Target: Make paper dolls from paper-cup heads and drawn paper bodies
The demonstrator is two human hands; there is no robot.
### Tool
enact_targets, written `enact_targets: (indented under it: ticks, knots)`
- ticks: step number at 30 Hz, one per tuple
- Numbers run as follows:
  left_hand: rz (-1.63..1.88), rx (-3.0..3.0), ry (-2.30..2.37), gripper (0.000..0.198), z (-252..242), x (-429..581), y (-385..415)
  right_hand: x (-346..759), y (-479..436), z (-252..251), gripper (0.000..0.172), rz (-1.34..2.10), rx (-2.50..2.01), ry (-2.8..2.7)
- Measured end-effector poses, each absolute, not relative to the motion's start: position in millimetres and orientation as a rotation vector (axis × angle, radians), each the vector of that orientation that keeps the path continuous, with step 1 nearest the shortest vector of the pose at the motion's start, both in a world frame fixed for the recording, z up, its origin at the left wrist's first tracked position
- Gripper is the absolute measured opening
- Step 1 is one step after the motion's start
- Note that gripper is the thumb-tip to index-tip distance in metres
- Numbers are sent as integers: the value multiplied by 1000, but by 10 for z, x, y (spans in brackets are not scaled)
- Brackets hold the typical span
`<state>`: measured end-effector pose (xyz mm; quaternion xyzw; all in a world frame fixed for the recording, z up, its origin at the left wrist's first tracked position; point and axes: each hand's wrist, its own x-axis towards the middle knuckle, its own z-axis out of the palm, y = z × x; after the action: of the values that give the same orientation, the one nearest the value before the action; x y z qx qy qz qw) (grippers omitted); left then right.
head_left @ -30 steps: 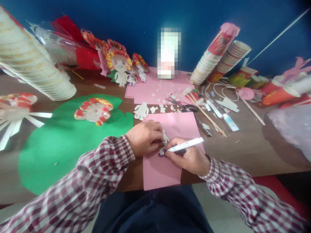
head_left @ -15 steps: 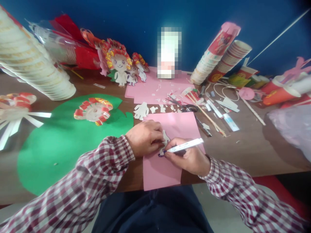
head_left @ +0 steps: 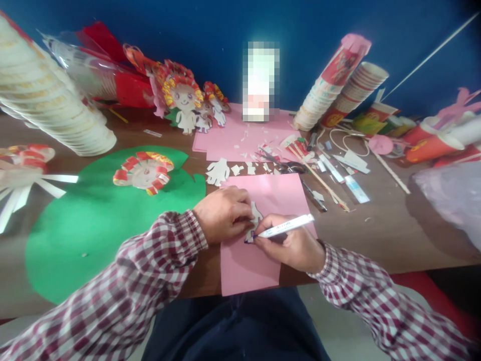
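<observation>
My right hand (head_left: 296, 248) grips a white marker pen (head_left: 287, 225), its tip touching the lower end of a small white paper cutout (head_left: 256, 211). A dark outline runs along parts of the cutout's edge. Bent and pressed together, the fingers of my left hand (head_left: 225, 213) hold the cutout down and hide part of it. Beneath both hands lies a pink paper sheet (head_left: 248, 273) that reaches the table's front edge. Just beyond my left hand is another white paper cutout (head_left: 218, 172), shaped like a small body.
Left of my hands, a paper head with red and yellow curls (head_left: 145, 173) rests on a green sheet (head_left: 93, 235). Paper-cup stacks (head_left: 56, 95) lean on both sides. Finished paper figures (head_left: 185, 108), paper scraps, scissors (head_left: 295, 166) and sticks (head_left: 326, 185) lie farther back.
The marker tip has shifted very slightly at the cutout's lower end. Both hands stay almost in place, and the other things have not moved.
</observation>
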<state>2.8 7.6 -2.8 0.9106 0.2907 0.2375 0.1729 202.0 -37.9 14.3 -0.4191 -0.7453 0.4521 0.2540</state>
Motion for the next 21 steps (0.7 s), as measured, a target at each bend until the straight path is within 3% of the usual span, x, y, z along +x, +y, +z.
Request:
enact_targets:
  ticks: [21]
  knots:
    - [666, 2583, 810, 12, -32, 16, 82, 2039, -353, 182, 5, 1174, -1177, -1943]
